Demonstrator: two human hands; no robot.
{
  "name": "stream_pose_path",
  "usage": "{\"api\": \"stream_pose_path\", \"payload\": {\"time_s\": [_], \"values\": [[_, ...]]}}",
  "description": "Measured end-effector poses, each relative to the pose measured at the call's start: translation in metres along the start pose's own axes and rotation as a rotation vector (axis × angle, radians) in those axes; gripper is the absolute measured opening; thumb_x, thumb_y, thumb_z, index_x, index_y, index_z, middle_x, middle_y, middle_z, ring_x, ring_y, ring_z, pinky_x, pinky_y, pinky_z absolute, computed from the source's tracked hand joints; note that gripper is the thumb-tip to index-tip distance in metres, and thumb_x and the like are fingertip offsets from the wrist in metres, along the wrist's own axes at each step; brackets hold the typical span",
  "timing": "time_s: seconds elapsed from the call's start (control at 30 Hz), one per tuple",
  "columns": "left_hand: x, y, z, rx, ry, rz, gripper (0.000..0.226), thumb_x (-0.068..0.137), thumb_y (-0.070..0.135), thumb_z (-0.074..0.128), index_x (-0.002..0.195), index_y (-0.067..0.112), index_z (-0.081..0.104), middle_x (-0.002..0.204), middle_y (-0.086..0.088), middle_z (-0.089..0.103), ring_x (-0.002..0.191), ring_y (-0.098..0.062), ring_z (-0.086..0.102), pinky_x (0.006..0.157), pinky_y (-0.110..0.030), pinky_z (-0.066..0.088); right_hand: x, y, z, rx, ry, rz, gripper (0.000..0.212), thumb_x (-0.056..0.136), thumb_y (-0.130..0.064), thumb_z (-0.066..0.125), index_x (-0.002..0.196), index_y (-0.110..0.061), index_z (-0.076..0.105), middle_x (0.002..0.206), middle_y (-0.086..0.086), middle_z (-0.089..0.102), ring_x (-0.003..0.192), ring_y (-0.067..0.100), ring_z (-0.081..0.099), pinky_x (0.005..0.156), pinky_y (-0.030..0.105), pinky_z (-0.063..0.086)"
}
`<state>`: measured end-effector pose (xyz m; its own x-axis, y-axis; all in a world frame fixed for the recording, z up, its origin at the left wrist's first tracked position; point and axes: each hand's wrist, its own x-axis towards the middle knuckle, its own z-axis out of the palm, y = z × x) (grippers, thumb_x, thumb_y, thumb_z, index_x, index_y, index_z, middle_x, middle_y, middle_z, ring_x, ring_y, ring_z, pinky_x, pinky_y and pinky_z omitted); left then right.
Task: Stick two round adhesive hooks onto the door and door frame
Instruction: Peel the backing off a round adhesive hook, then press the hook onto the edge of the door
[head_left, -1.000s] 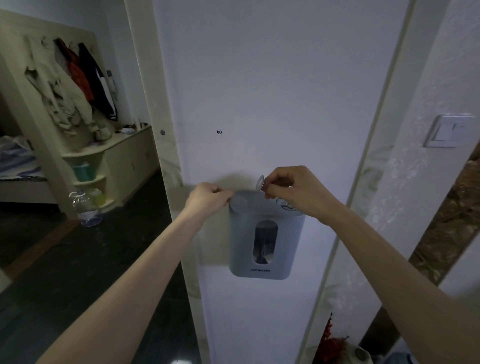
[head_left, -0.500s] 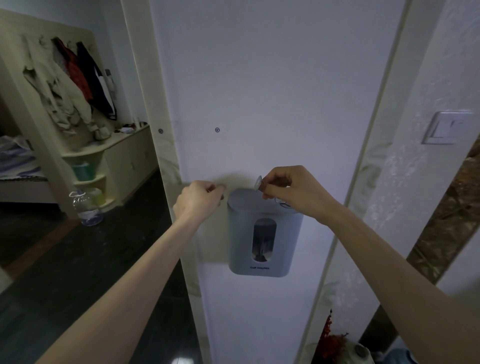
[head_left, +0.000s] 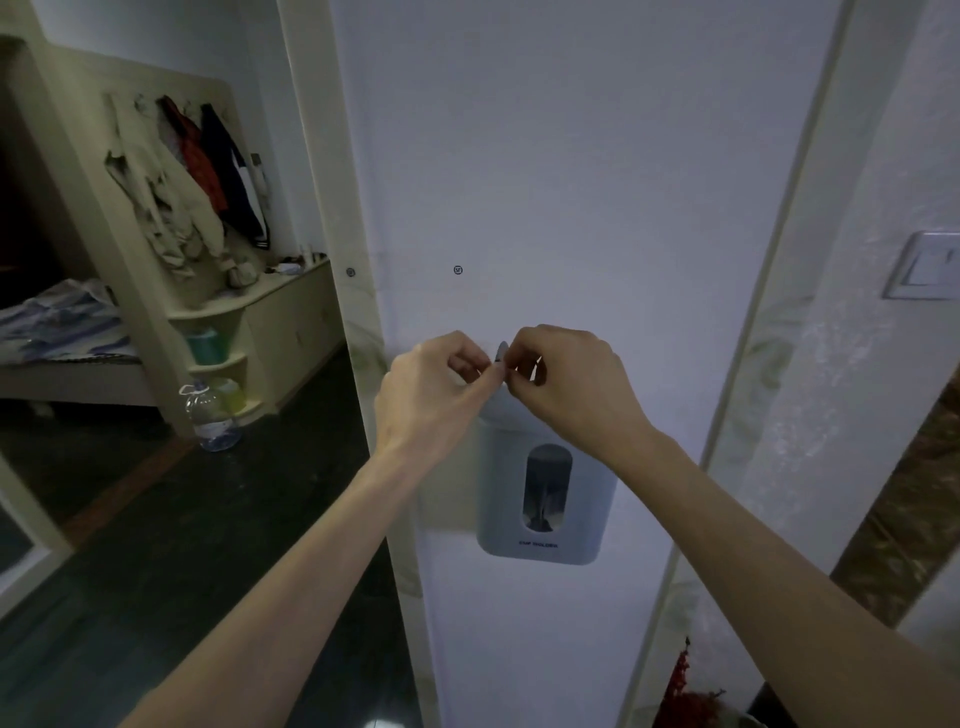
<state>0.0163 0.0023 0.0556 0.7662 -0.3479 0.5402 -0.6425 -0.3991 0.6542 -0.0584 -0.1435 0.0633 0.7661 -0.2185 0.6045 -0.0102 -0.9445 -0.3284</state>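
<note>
A small round adhesive hook (head_left: 502, 352) is pinched edge-on in the fingertips of my right hand (head_left: 569, 382), in front of the white door (head_left: 571, 182). My left hand (head_left: 434, 397) has its thumb and forefinger closed against the same hook from the left. Both hands hover just above the grey cup holder (head_left: 545, 499) fixed to the door. A small round mark (head_left: 457, 269) shows on the door above the hands. Another round mark (head_left: 350, 272) sits on the pale door frame (head_left: 322, 156) at the same height.
A light switch (head_left: 922, 266) is on the wall to the right. Left of the frame lies a room with hanging clothes (head_left: 192, 182), shelves, a water jug (head_left: 210, 415) on the dark floor and a bed (head_left: 57, 332). Red decoration (head_left: 685, 691) sits low right.
My left hand moved right from the door's left edge to meet my right hand at the hook. My right hand lifted slightly with the hook.
</note>
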Motion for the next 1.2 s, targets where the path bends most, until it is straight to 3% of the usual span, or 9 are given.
{"api": "stream_pose_path", "payload": {"time_s": [0.23, 0.37, 0.43, 0.5, 0.63, 0.8, 0.9, 1.03, 1.2], "values": [[-0.005, -0.002, -0.001, 0.075, 0.103, 0.035, 0.020, 0.098, 0.041, 0.072, 0.094, 0.023, 0.079, 0.086, 0.010, 0.074, 0.072, -0.004, 0.069, 0.065, -0.020, 0.052, 0.000, -0.006, 0.009, 0.092, 0.058, 0.017, 0.007, 0.092, -0.032, 0.069, 0.092, -0.026, 0.073, 0.088, -0.013, 0.074, 0.079, 0.011, 0.068, 0.073, 0.038, 0.058], [-0.005, -0.009, 0.000, -0.016, 0.191, 0.060, 0.011, 0.098, 0.030, 0.075, 0.097, 0.019, 0.079, 0.090, 0.007, 0.079, 0.075, -0.005, 0.070, 0.068, -0.019, 0.054, 0.001, -0.014, 0.005, 0.608, 0.025, 0.304, 0.020, 0.095, -0.038, 0.070, 0.091, -0.019, 0.075, 0.083, -0.006, 0.080, 0.074, 0.009, 0.073, 0.068, 0.026, 0.060], [-0.004, -0.014, 0.000, -0.101, 0.203, 0.065, 0.009, 0.098, 0.025, 0.075, 0.099, 0.017, 0.079, 0.091, 0.006, 0.079, 0.080, -0.010, 0.073, 0.072, -0.029, 0.061, 0.002, -0.021, -0.001, 0.903, -0.070, 0.506, 0.026, 0.099, -0.036, 0.065, 0.092, -0.014, 0.076, 0.084, 0.002, 0.083, 0.068, 0.011, 0.073, 0.061, 0.021, 0.059], [-0.005, -0.016, -0.001, -0.178, 0.218, 0.052, 0.009, 0.099, 0.022, 0.074, 0.100, 0.015, 0.079, 0.090, 0.002, 0.078, 0.075, -0.016, 0.073, 0.067, -0.030, 0.060, 0.003, -0.026, -0.003, 1.030, -0.172, 0.596, 0.028, 0.101, -0.034, 0.062, 0.090, -0.014, 0.078, 0.089, 0.006, 0.084, 0.065, 0.008, 0.070, 0.059, 0.017, 0.059], [-0.009, -0.023, -0.007, -0.288, 0.230, 0.030, 0.007, 0.099, 0.018, 0.073, 0.102, 0.013, 0.077, 0.090, -0.005, 0.078, 0.068, -0.015, 0.073, 0.062, -0.018, 0.054, 0.010, -0.032, 0.003, 1.113, -0.274, 0.626, 0.022, 0.097, -0.031, 0.069, 0.097, -0.012, 0.080, 0.096, 0.007, 0.084, 0.071, 0.009, 0.067, 0.061, 0.015, 0.056], [-0.004, -0.045, -0.020, -0.308, 0.217, 0.026, 0.010, 0.101, 0.017, 0.071, 0.103, 0.009, 0.077, 0.087, -0.008, 0.078, 0.067, -0.013, 0.074, 0.061, -0.016, 0.053, 0.020, -0.045, 0.022, 1.211, -0.328, 0.584, 0.023, 0.099, -0.023, 0.071, 0.107, -0.004, 0.080, 0.078, 0.001, 0.077, 0.065, 0.008, 0.066, 0.061, 0.014, 0.058], [0.009, -0.063, -0.031, -0.268, 0.204, 0.050, 0.017, 0.104, 0.021, 0.067, 0.104, 0.007, 0.077, 0.085, -0.005, 0.077, 0.071, -0.013, 0.075, 0.064, -0.021, 0.057, 0.031, -0.061, 0.042, 1.204, -0.284, 0.582, 0.017, 0.100, -0.023, 0.071, 0.099, -0.009, 0.079, 0.074, 0.000, 0.076, 0.062, 0.007, 0.067, 0.061, 0.015, 0.059], [0.031, -0.094, -0.045, -0.240, 0.213, 0.035, 0.020, 0.105, 0.029, 0.065, 0.099, 0.014, 0.077, 0.079, 0.004, 0.076, 0.072, -0.010, 0.074, 0.066, -0.023, 0.058, 0.045, -0.087, 0.074, 1.178, -0.195, 0.607, 0.018, 0.101, -0.022, 0.068, 0.091, -0.012, 0.078, 0.082, 0.006, 0.078, 0.063, 0.008, 0.068, 0.061, 0.017, 0.057], [0.061, -0.134, -0.054, -0.184, 0.188, 0.022, 0.023, 0.105, 0.030, 0.064, 0.101, 0.013, 0.079, 0.082, 0.002, 0.076, 0.076, -0.011, 0.075, 0.075, -0.032, 0.065, 0.065, -0.115, 0.113, 1.080, -0.031, 0.648, 0.023, 0.102, -0.023, 0.067, 0.082, -0.015, 0.077, 0.080, 0.007, 0.078, 0.063, 0.009, 0.069, 0.063, 0.019, 0.055]]}}
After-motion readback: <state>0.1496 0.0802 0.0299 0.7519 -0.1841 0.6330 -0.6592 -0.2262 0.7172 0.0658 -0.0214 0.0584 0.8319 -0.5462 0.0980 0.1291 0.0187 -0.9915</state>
